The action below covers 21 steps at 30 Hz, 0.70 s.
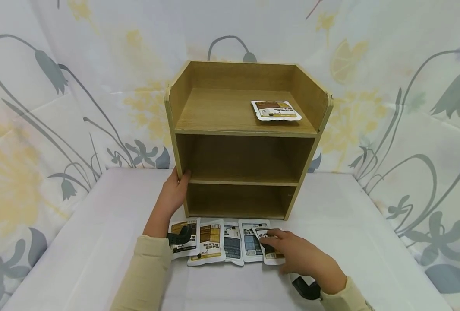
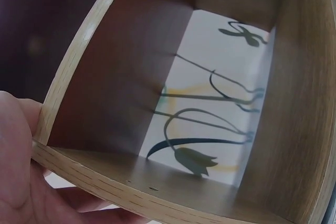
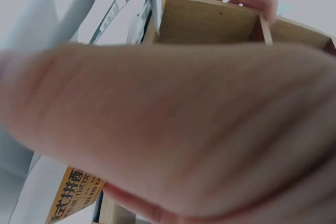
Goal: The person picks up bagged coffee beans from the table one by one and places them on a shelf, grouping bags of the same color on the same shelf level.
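My left hand (image 1: 175, 192) grips the left side panel of a wooden shelf unit (image 1: 241, 134), thumb at the front edge beside the middle board. The left wrist view shows that hand (image 2: 31, 177) holding the panel's edge close up. Down in front of the unit, my right hand (image 1: 305, 257) has its fingers over the rightmost white pouch (image 1: 272, 255), which overlaps the blue-labelled pouch (image 1: 252, 244) beside it. In the right wrist view a blurred part of the hand (image 3: 168, 124) covers much of the pouch; an orange label (image 3: 76, 195) shows below it.
More flat pouches lie in a row to the left: a dark-labelled one (image 1: 231, 244), a yellow-labelled one (image 1: 209, 239) and another (image 1: 189, 248) partly under the left wrist strap. One pouch (image 1: 275, 111) rests on the unit's top shelf. Patterned cloth (image 1: 78, 65) hangs behind the white table (image 1: 350, 216).
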Tool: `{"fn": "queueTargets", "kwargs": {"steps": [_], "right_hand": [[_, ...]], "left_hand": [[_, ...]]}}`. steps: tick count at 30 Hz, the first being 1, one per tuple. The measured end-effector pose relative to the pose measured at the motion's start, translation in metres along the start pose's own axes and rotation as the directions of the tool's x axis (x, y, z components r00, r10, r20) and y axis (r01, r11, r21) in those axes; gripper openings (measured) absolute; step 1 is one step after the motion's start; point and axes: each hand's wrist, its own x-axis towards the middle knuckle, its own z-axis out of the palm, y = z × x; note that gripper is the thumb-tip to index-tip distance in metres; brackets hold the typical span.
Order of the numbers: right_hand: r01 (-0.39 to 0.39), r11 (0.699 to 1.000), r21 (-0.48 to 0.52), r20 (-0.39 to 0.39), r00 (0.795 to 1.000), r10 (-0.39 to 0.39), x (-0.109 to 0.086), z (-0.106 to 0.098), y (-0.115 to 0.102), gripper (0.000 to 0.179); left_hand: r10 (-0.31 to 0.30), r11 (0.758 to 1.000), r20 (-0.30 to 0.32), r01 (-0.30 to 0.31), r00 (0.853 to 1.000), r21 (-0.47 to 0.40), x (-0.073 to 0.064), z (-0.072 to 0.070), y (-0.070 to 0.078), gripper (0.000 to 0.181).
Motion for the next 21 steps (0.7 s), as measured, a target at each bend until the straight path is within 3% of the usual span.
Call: {"fn": "queueTargets", "kwargs": {"steps": [6, 15, 21], "right_hand": [[0.001, 1.000, -0.029, -0.029, 1.000, -0.002, 0.003, 0.002, 0.003, 0.072], [-0.004, 0.999, 0.048, -0.068, 0.998, 0.007, 0.001, -0.008, 0.008, 0.064], [0.047, 0.999, 0.006, -0.116, 0.992, -0.046, -0.002, -0.016, 0.012, 0.048]], "left_hand": [[0.000, 1.000, -0.002, 0.000, 1.000, 0.000, -0.002, 0.001, 0.002, 0.066], [0.006, 1.000, -0.004, -0.006, 1.000, 0.005, -0.002, 0.000, 0.001, 0.066], [0.005, 1.000, -0.002, -0.005, 1.000, 0.005, -0.002, 0.000, 0.002, 0.065]]}}
